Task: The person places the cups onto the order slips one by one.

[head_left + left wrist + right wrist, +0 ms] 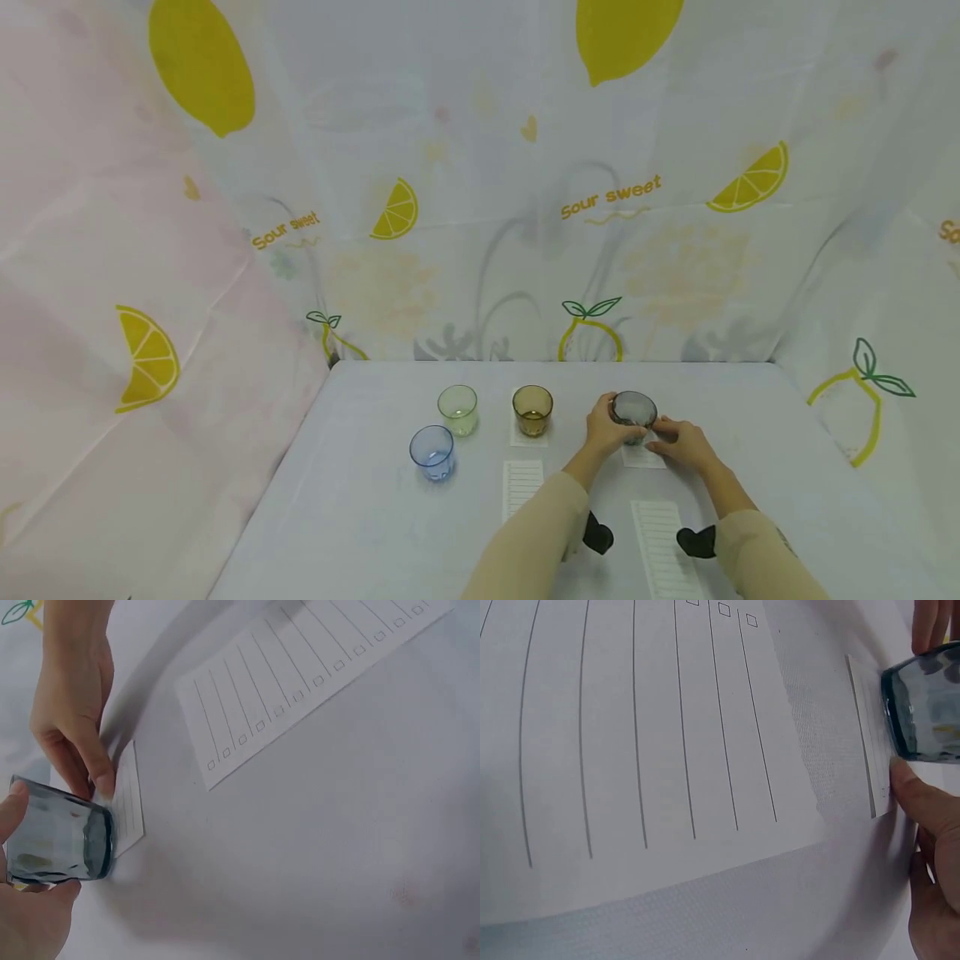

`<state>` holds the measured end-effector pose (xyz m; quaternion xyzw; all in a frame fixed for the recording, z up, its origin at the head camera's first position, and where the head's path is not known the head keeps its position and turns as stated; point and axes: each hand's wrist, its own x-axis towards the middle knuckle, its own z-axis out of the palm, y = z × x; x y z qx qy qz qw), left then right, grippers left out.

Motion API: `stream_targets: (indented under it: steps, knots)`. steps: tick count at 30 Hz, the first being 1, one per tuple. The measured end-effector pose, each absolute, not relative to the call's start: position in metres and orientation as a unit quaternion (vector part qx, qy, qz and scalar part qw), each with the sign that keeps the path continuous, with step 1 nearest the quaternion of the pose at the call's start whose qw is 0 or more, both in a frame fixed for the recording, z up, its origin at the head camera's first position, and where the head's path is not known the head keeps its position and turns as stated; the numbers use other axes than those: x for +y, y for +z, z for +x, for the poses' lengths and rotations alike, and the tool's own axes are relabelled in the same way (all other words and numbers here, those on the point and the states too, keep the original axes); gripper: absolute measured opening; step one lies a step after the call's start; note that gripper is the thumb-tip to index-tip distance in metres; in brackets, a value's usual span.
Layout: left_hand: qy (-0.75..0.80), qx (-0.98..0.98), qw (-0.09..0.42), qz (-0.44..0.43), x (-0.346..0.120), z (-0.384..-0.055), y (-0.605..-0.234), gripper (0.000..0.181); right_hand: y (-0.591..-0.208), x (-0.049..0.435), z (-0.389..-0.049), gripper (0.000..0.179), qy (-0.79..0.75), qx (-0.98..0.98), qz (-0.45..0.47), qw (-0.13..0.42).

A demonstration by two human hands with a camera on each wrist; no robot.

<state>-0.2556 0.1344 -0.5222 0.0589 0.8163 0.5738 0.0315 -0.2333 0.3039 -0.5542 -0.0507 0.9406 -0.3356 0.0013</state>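
A smoky grey glass tumbler stands tilted slightly over a small lined paper note at the right of the table. My left hand grips its side, thumb in front and fingers around the back. In the left wrist view the thick base of the tumbler sits right by the note. My right hand is at the right of the tumbler, its fingertips by the base and the note's edge. In the right wrist view the thumb of my right hand touches close to the base.
Left of my hands, an amber glass stands on another small note. Further left are a green glass and a blue glass. Two long lined sheets lie nearer, partly under my forearms. A lemon-print cloth hangs behind.
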Motion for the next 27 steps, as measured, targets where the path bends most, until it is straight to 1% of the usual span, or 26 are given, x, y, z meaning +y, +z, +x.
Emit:
stream_targets:
  steps: [7,11,15,22,25,27]
  knots:
    - [0.513,0.854,0.062,0.055,0.134,-0.261,-0.519,0.067,-0.553,0.302,-0.235,0.049,-0.329,0.943,-0.053,0.002]
    - [0.488,0.868,0.066,0.059,0.134,-0.264,-0.518,0.068,-0.55,0.302,-0.235,0.048,-0.326,0.944,-0.055,-0.005]
    - [0.509,0.856,0.065,0.059,0.133,-0.262,-0.52,0.068,-0.55,0.302,-0.234,0.047,-0.326,0.944,-0.056,-0.011]
    - [0.562,0.823,0.063,0.056,0.133,-0.255,-0.519,0.055,-0.555,0.303,-0.234,0.047,-0.34,0.939,-0.047,-0.011]
    - [0.577,0.811,0.074,0.059,0.133,-0.257,-0.522,0.054,-0.556,0.303,-0.233,0.047,-0.335,0.941,-0.048,-0.018]
    - [0.581,0.807,0.078,0.078,0.132,-0.261,-0.531,0.056,-0.557,0.303,-0.233,0.046,-0.331,0.942,-0.05,-0.022]
